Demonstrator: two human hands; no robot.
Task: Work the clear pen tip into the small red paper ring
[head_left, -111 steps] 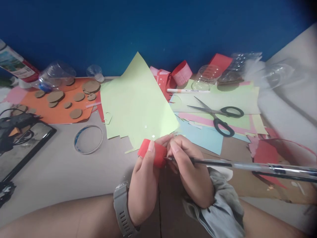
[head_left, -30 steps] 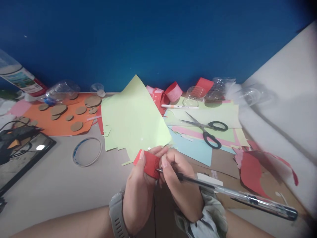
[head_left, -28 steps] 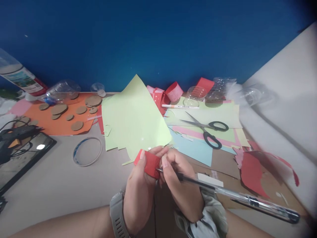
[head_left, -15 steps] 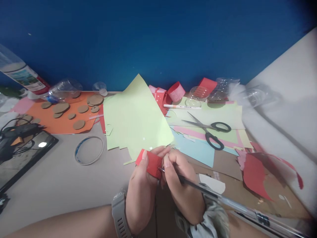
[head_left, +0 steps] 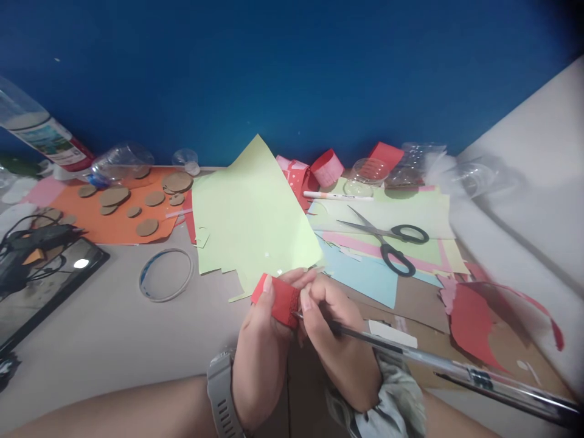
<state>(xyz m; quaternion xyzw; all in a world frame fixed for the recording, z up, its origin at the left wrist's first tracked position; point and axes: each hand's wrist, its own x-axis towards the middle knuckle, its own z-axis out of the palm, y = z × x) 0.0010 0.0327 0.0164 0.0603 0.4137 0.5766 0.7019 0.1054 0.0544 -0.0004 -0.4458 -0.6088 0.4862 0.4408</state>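
My left hand (head_left: 260, 340) is closed round a small red paper piece (head_left: 281, 299), its thumb pressed on top. Dark wavy pen lines run along the paper's right edge. In my right hand (head_left: 335, 331) is a clear-barrelled pen (head_left: 396, 350), gripped near its tip. The tip touches or nearly touches the paper beside the dark lines; the exact contact is hard to make out. Just beyond both hands lies a large light-green paper sheet (head_left: 246, 213) with a stepped lower edge.
Black-handled scissors (head_left: 383, 234) lie spread on coloured papers at the right, near a white marker (head_left: 340, 196). Left are a tape ring (head_left: 165, 275), cardboard discs (head_left: 114, 196) on orange paper (head_left: 159, 176) and a dark tablet-like device (head_left: 55, 286). A plastic bottle (head_left: 50, 137) leans by the blue wall.
The view has shifted very slightly. The pen's rear end has swung a little, while its tip stays at the red paper's edge. Both hands keep their grips.
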